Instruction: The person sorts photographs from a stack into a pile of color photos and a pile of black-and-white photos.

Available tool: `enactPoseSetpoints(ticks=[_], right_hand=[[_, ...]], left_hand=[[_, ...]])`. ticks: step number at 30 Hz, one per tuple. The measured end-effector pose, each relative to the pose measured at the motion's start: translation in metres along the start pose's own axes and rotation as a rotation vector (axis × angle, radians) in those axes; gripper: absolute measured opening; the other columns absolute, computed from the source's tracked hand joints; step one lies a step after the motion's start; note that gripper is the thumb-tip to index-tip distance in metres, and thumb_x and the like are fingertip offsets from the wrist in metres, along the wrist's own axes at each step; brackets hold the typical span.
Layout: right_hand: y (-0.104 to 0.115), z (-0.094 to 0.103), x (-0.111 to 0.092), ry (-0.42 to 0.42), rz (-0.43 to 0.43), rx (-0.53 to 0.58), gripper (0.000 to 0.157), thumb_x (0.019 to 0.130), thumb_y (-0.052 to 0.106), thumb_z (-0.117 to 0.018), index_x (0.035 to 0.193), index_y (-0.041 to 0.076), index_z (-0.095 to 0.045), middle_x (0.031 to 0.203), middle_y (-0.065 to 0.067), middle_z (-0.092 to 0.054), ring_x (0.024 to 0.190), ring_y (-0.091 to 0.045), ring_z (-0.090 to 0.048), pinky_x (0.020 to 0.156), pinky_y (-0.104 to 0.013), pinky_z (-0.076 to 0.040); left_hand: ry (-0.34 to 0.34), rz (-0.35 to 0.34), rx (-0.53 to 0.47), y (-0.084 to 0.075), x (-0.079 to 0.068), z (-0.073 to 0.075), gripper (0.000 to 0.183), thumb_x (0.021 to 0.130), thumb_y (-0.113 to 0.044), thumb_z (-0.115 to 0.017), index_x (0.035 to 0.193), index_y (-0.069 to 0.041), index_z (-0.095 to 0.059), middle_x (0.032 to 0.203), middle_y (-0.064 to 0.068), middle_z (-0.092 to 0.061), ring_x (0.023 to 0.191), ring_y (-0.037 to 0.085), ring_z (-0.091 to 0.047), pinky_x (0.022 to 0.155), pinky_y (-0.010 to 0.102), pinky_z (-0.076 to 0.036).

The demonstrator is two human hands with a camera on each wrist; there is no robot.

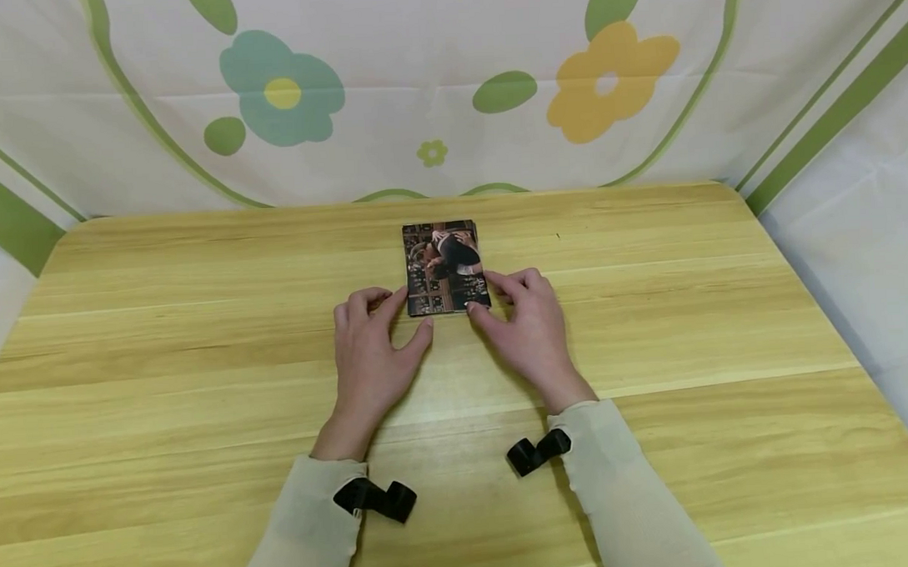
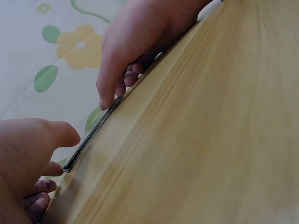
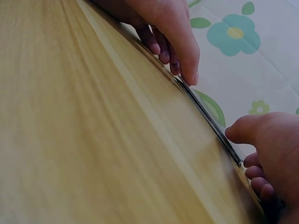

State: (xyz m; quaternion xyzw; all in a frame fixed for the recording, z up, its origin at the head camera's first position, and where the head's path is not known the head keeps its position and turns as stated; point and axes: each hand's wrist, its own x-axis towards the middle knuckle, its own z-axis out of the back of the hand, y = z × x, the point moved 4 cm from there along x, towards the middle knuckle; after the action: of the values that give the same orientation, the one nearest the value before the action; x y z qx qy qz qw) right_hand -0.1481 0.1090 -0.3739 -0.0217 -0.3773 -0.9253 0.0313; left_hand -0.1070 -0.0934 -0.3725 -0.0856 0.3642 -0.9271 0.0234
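Note:
A thin stack of glossy picture cards (image 1: 444, 263) lies flat toward the back of the table, its top card showing a dark printed scene. Along its left edge, my left hand (image 1: 373, 345) touches with the index fingertip, the thumb spread out just in front of the near edge. My right hand (image 1: 526, 327) is at the opposite side, its index finger by the right edge and its thumb at the near right corner. From the left wrist, the stack (image 2: 91, 137) appears edge-on between both hands. The right wrist view also shows the stack's layered dark edge (image 3: 210, 122).
The wood-grain table (image 1: 202, 392) extends widely around the hands. Behind it hangs a white cloth (image 1: 386, 61) with green, teal and orange flower prints. Black wrist-worn devices (image 1: 379, 499) sit at both light sleeves (image 1: 626, 486).

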Motion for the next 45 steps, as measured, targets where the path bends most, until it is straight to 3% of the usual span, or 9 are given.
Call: enactPoseSetpoints(ticks=[29,38,45], right_hand=[[-0.0001,-0.0004,-0.0002,0.029,-0.003,-0.036,0.062,0.098,0.041,-0.076,0.153,0.017,-0.061,0.119,-0.007,-0.057,0.106,-0.026,-0.049,0.089,-0.040,-0.041],[-0.0006,-0.0004,-0.0004,0.020,0.005,-0.032,0.060,0.097,0.040,-0.077,0.151,0.017,-0.063,0.119,-0.007,-0.058,0.106,-0.026,-0.050,0.089,-0.040,-0.042],[-0.0007,-0.0007,0.0002,0.014,0.008,-0.016,0.055,0.096,0.037,-0.078,0.147,0.016,-0.067,0.120,-0.007,-0.060,0.108,-0.026,-0.053,0.092,-0.042,-0.045]], left_hand=[[0.007,-0.010,0.001,-0.0016,0.0000,0.0001,0.063,0.096,-0.035,-0.077,0.151,-0.006,-0.062,0.147,0.019,-0.052,0.129,0.039,-0.041,0.108,0.053,-0.037],[0.013,-0.010,-0.056,-0.0017,0.0024,-0.0008,0.055,0.102,-0.028,-0.071,0.151,-0.006,-0.062,0.144,0.017,-0.060,0.129,0.039,-0.045,0.112,0.056,-0.035],[0.018,0.031,-0.052,-0.0026,0.0059,-0.0019,0.053,0.105,-0.030,-0.067,0.152,-0.007,-0.061,0.141,0.020,-0.059,0.123,0.041,-0.044,0.110,0.058,-0.033]])
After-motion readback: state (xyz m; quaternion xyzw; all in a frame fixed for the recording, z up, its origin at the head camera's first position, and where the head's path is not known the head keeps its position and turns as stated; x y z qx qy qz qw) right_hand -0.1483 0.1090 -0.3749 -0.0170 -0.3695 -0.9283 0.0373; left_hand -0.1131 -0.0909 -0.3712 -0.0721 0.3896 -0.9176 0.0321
